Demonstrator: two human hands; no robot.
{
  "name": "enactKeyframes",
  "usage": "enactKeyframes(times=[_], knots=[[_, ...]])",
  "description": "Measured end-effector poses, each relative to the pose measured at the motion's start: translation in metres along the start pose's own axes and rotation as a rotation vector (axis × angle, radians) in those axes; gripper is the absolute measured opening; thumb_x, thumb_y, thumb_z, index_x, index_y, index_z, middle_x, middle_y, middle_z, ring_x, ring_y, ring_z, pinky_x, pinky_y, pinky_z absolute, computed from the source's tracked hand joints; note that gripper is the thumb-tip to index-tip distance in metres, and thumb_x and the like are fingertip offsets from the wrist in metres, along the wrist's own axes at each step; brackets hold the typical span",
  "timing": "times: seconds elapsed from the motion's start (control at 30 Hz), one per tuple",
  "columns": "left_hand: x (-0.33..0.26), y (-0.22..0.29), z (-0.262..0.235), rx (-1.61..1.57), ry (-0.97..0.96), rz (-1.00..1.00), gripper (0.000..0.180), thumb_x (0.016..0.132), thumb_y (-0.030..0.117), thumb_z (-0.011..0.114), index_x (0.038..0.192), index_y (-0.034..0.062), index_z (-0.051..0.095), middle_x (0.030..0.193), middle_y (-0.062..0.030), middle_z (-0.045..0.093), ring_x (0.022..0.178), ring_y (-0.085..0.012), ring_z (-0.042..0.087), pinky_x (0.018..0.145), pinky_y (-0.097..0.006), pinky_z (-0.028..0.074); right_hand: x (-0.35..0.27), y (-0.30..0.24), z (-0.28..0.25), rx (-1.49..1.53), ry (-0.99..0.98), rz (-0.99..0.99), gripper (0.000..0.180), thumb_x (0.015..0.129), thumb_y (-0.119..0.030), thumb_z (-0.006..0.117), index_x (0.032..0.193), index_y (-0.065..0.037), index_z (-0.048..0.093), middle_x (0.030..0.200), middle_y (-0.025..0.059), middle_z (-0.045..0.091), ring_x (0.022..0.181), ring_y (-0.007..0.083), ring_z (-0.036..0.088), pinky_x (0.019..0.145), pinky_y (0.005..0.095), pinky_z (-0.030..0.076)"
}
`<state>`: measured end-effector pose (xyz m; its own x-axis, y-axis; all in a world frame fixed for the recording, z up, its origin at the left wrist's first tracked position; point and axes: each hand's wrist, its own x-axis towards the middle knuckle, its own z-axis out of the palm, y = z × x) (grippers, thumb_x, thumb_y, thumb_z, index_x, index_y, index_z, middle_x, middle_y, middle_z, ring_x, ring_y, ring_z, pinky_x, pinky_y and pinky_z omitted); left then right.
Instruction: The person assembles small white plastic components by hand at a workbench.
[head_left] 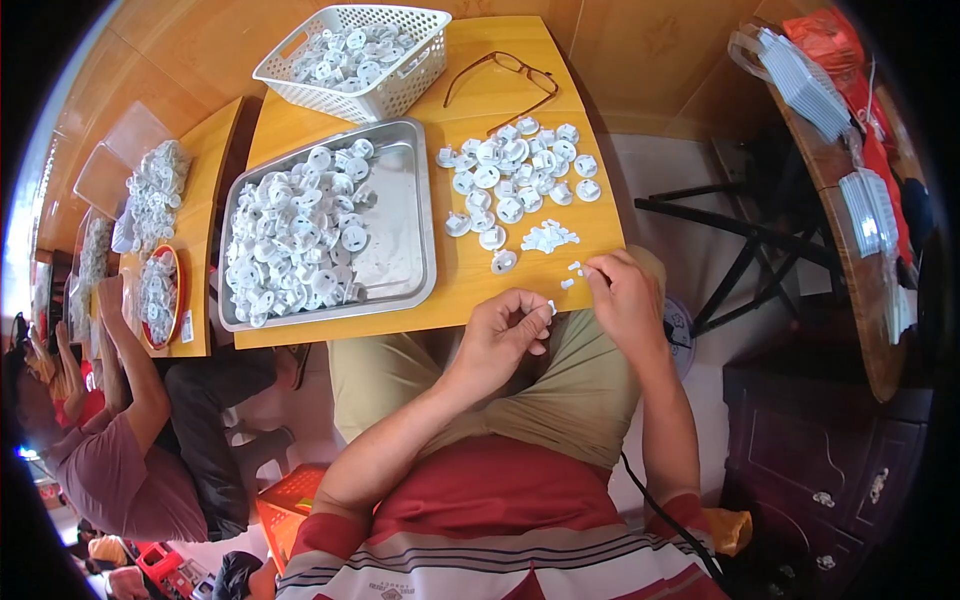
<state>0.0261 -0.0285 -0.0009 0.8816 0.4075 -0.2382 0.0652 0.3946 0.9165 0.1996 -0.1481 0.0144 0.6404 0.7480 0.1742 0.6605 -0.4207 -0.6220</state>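
At table edge, left hand [503, 330] pinches small white part [551, 306]

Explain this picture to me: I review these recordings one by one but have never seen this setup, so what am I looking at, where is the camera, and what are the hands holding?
This is one wide fisheye view from a camera worn on a person's head, looking down, so straight edges bend near the rim. No machine is involved; the person works with bare hands. The left hand pinches a small white plastic piece at its fingertips. The right hand reaches to a few tiny white bits at the edge of the yellow wooden table. On the table lie a metal tray heaped with white round plastic parts, a white basket with more of them, a loose group of the parts, and a pair of glasses. At the left, another person sits at a neighbouring table.
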Motion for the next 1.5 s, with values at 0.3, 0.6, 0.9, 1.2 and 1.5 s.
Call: enactKeyframes(times=[0.3, 0.6, 0.9, 1.2, 1.5], knots=[[-0.005, 0.007, -0.002, -0.131, 0.013, -0.103, 0.016, 0.105, 0.015, 0.064, 0.109, -0.0004, 0.067, 0.093, -0.0012, 0.066, 0.08, -0.007, 0.062, 0.067, -0.022, 0.054, -0.018, -0.01, -0.004, 0.189, 0.067, -0.34, 0.017, 0.088, -0.005, 0.074, 0.104, 0.0, 0.073, 0.1, 0.0131, 0.07, 0.088, 0.0328, 0.071, 0.075, 0.0401, 0.057], [-0.013, 0.013, -0.003, -0.359, 0.006, -0.264, 0.016, 0.103, 0.018, 0.067, 0.108, 0.0027, 0.068, 0.09, 0.0001, 0.065, 0.074, -0.0071, 0.062, 0.063, -0.023, 0.054, -0.032, -0.023, 0.004, 0.194, 0.127, -0.612, 0.031, 0.072, 0.006, 0.083, 0.1, 0.001, 0.07, 0.096, 0.0108, 0.068, 0.072, 0.0236, 0.07, 0.06, 0.0339, 0.056], [-0.023, 0.011, -0.003, -0.297, -0.02, -0.268, 0.015, 0.104, 0.021, 0.067, 0.107, 0.0064, 0.067, 0.091, 0.0024, 0.064, 0.075, -0.0063, 0.059, 0.068, -0.022, 0.052, -0.04, -0.022, 0.016, 0.076, 0.221, -0.737, 0.027, 0.075, 0.006, 0.079, 0.1, 0.0, 0.069, 0.094, 0.0103, 0.067, 0.071, 0.024, 0.069, 0.057, 0.0333, 0.055], [-0.042, 0.022, -0.004, -0.044, -0.05, -0.131, 0.023, 0.105, 0.018, 0.064, 0.122, 0.0016, 0.066, 0.099, 0.002, 0.067, 0.079, -0.005, 0.061, 0.071, -0.022, 0.052, -0.044, -0.03, 0.022, 0.12, 0.23, -0.684, 0.021, 0.08, 0.003, 0.079, 0.099, 0.0, 0.068, 0.093, 0.0118, 0.067, 0.071, 0.0256, 0.069, 0.058, 0.035, 0.055], [-0.031, 0.097, -0.093, 1.468, 0.366, 0.577, 0.027, 0.084, 0.01, 0.078, 0.109, 0.0041, 0.07, 0.105, -0.013, 0.068, 0.093, -0.0342, 0.068, 0.078, -0.041, 0.057, -0.057, -0.031, 0.019, 0.452, 0.199, -0.368, 0.013, 0.085, 0.002, 0.077, 0.095, -0.001, 0.068, 0.09, 0.0127, 0.069, 0.074, 0.024, 0.067, 0.065, 0.0327, 0.054]])
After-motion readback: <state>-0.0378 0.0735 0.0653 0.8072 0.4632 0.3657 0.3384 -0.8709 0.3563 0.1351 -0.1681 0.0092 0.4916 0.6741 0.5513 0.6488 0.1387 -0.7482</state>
